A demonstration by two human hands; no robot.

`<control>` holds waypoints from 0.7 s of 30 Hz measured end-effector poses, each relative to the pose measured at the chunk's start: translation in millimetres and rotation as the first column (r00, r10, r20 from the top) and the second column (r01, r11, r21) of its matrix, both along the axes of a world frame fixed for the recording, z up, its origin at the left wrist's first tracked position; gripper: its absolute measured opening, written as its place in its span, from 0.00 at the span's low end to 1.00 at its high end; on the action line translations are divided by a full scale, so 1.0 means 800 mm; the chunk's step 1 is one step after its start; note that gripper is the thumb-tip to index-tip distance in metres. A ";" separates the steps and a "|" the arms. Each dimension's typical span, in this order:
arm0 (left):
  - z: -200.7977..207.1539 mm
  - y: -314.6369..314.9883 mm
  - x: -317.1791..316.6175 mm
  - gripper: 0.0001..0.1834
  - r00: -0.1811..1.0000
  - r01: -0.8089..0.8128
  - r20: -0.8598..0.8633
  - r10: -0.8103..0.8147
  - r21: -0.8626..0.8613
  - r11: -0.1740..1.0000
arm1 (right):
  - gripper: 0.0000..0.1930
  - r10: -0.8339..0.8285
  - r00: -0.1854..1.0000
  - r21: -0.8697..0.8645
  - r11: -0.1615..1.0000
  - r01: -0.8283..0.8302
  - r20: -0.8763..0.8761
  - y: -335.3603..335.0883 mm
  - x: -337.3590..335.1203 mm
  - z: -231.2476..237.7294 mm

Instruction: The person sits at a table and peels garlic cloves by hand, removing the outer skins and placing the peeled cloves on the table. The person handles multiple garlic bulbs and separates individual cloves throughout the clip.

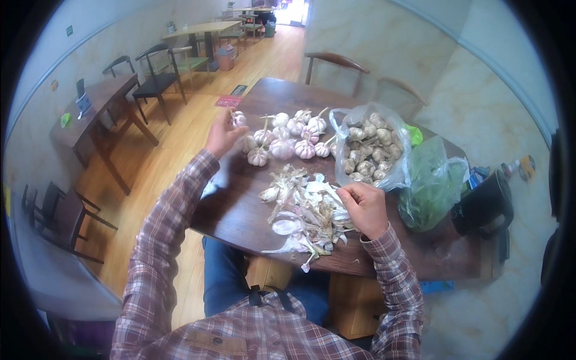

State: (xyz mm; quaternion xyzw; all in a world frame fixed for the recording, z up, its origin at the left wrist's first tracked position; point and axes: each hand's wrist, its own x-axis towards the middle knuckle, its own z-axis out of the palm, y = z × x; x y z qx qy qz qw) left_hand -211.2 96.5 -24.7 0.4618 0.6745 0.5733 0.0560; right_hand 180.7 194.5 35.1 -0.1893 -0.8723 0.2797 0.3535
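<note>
White garlics (282, 148) look done, brown garlics (379, 137) wait, the left hand (223, 134) holds a bulb (239, 119), and I can't tell if the curled right hand (366, 209) is empty.

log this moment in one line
left hand: at whitish garlic bulb; right hand: beside garlic skins; plastic bag: brownish garlic bulbs

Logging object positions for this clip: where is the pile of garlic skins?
In the head view, the garlic skins lie toward the near edge of the table, just left of the right hand and nearer than the pale bulbs.
</note>
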 end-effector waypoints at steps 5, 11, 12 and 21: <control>-0.041 0.069 -0.056 0.23 0.994 0.015 0.113 0.000 -0.133 0.991 | 0.04 -0.068 0.998 0.056 0.996 0.067 0.008 0.031 0.008 -0.012; -0.034 0.097 -0.026 0.26 0.950 0.174 0.295 -0.101 -0.233 0.957 | 0.06 -0.072 0.997 0.333 0.941 0.062 0.016 0.081 0.012 -0.012; -0.032 0.098 -0.018 0.26 0.946 0.144 0.316 -0.072 -0.211 0.967 | 0.06 -0.103 0.991 0.328 0.942 0.071 0.081 0.091 0.012 -0.010; -0.030 0.106 -0.017 0.25 0.981 -0.019 0.190 0.030 -0.057 0.998 | 0.17 -0.215 0.892 0.075 0.976 0.202 0.399 0.140 0.016 -0.019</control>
